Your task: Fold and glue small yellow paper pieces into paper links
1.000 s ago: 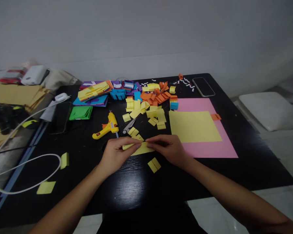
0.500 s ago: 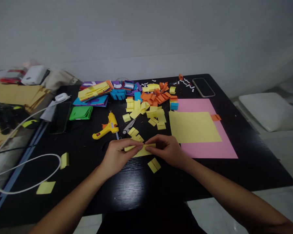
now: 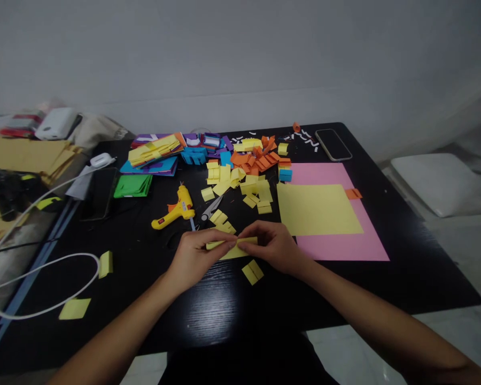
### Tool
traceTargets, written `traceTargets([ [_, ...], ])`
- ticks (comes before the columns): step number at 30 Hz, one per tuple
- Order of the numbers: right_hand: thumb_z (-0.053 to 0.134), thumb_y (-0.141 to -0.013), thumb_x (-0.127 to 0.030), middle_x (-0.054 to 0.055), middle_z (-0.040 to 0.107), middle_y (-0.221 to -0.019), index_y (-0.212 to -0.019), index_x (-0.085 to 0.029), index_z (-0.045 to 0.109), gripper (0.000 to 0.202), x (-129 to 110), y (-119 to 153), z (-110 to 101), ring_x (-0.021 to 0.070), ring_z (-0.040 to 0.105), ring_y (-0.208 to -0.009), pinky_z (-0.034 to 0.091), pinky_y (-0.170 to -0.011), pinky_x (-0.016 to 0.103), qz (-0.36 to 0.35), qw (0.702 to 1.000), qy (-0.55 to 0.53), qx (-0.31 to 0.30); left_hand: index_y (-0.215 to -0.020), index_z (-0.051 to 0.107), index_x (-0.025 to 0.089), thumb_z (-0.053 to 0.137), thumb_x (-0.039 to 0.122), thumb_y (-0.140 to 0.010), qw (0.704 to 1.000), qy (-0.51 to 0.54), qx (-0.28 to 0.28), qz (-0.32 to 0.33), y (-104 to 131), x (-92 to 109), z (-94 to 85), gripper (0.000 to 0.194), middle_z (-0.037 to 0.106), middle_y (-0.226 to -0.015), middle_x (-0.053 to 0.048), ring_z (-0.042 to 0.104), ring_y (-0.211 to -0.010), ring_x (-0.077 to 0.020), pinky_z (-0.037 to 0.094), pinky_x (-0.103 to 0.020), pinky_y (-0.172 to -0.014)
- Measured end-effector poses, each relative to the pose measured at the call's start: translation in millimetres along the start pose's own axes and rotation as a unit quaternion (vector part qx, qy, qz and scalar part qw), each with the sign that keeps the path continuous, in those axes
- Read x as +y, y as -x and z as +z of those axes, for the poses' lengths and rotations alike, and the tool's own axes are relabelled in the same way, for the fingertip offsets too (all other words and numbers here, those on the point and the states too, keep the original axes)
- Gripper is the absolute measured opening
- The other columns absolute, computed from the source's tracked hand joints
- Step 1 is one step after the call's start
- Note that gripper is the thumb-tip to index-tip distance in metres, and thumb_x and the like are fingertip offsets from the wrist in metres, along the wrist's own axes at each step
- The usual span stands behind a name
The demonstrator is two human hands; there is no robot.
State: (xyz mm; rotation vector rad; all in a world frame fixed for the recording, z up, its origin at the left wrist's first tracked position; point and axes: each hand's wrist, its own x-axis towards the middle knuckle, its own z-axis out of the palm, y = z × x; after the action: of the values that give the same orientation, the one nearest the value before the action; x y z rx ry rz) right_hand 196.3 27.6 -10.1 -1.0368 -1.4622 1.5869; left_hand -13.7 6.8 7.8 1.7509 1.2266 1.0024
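Note:
Between both hands, just above the black table (image 3: pixel 152 299), is a yellow paper strip (image 3: pixel 234 251) with a fold along its upper edge. My left hand (image 3: pixel 198 254) pinches it from the left, thumb below and fingers above. From the right, my right hand (image 3: pixel 270 246) pinches it the same way, the fingertips of both hands nearly meeting at the middle. A small folded yellow piece (image 3: pixel 252 272) lies just below the strip. Beyond the hands are more folded yellow pieces (image 3: pixel 220 217) and grey scissors (image 3: pixel 211 209), partly covered.
A yellow glue gun (image 3: pixel 176 208) lies left of the scissors. To the right, a yellow sheet (image 3: pixel 318 209) rests on a pink sheet (image 3: pixel 369 243). Orange paper pieces (image 3: pixel 256 159), a green paper stack (image 3: pixel 133 186) and a phone (image 3: pixel 333 144) lie farther back. A white cable (image 3: pixel 44 263) loops at left.
Both hands stay pinched on the yellow strip, which has shifted very slightly to the right. Nothing else on the table has visibly moved.

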Motion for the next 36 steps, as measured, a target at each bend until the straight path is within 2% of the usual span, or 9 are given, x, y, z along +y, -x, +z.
traceTargets([
  [7, 0.086, -0.074, -0.037, 0.001, 0.075, -0.075, -0.086, -0.02, 0.078, 0.021, 0.0, -4.1, -10.3, 0.0137, 0.066, -0.064, 0.054, -0.059, 0.026, -0.01, 0.999, 0.005, 0.042, -0.089, 0.083, 0.018, 0.078, 0.022, -0.085, 0.999, 0.028, 0.017, -0.025, -3.2, -2.3, -10.8, 0.008, 0.083, -0.083, -0.005, 0.076, -0.065, -0.0148, 0.059, -0.019, -0.057],
  [14, 0.085, -0.075, -0.036, 0.001, 0.074, -0.077, -0.086, -0.021, 0.076, 0.021, 0.4, -5.4, -12.0, 0.0135, 0.066, -0.064, 0.054, -0.058, 0.026, -0.008, 0.999, 0.004, 0.037, -0.091, 0.084, 0.019, 0.078, 0.024, -0.086, 0.999, 0.023, 0.011, -0.026, -3.6, -4.8, -14.8, 0.009, 0.084, -0.088, -0.006, 0.077, -0.069, -0.0157, 0.06, -0.021, -0.06],
  [21, 0.082, -0.078, -0.031, 0.0, 0.074, -0.078, -0.084, -0.02, 0.074, 0.014, -3.8, -0.3, -4.0, 0.0134, 0.066, -0.068, 0.052, -0.062, 0.025, -0.011, 0.996, 0.09, 0.0, -0.093, 0.083, 0.02, 0.074, 0.023, -0.09, 0.999, -0.011, -0.036, 0.019, -0.7, -2.5, -5.5, 0.01, 0.082, -0.086, -0.005, 0.075, -0.07, -0.0149, 0.057, -0.021, -0.06],
  [27, 0.083, -0.077, -0.032, 0.0, 0.074, -0.076, -0.08, -0.019, 0.075, 0.016, -6.3, -0.6, -3.2, 0.0136, 0.065, -0.067, 0.05, -0.062, 0.025, 0.005, 0.997, 0.08, 0.001, -0.096, 0.082, 0.02, 0.072, 0.026, -0.092, 0.998, -0.013, -0.055, 0.013, 0.4, -3.1, -4.0, 0.012, 0.081, -0.085, -0.005, 0.071, -0.066, -0.0128, 0.053, -0.02, -0.057],
  [32, 0.084, -0.077, -0.035, 0.001, 0.076, -0.077, -0.08, -0.019, 0.076, 0.018, -5.9, -0.6, -4.5, 0.0152, 0.068, -0.069, 0.053, -0.064, 0.026, 0.005, 0.998, 0.07, 0.008, -0.104, 0.079, 0.017, 0.072, 0.029, -0.092, 0.996, 0.01, -0.083, -0.015, 1.2, -4.1, -4.6, 0.018, 0.077, -0.071, -0.003, 0.066, -0.053, -0.0104, 0.047, -0.017, -0.048],
  [36, 0.084, -0.077, -0.032, 0.001, 0.076, -0.078, -0.08, -0.02, 0.077, 0.014, -7.0, -1.6, -6.8, 0.0153, 0.069, -0.071, 0.055, -0.067, 0.028, -0.007, 0.997, 0.071, 0.007, -0.102, 0.081, 0.018, 0.07, 0.026, -0.092, 0.997, 0.02, -0.077, -0.016, -0.5, -3.8, -6.9, 0.017, 0.079, -0.077, -0.004, 0.065, -0.054, -0.01, 0.047, -0.018, -0.047],
])
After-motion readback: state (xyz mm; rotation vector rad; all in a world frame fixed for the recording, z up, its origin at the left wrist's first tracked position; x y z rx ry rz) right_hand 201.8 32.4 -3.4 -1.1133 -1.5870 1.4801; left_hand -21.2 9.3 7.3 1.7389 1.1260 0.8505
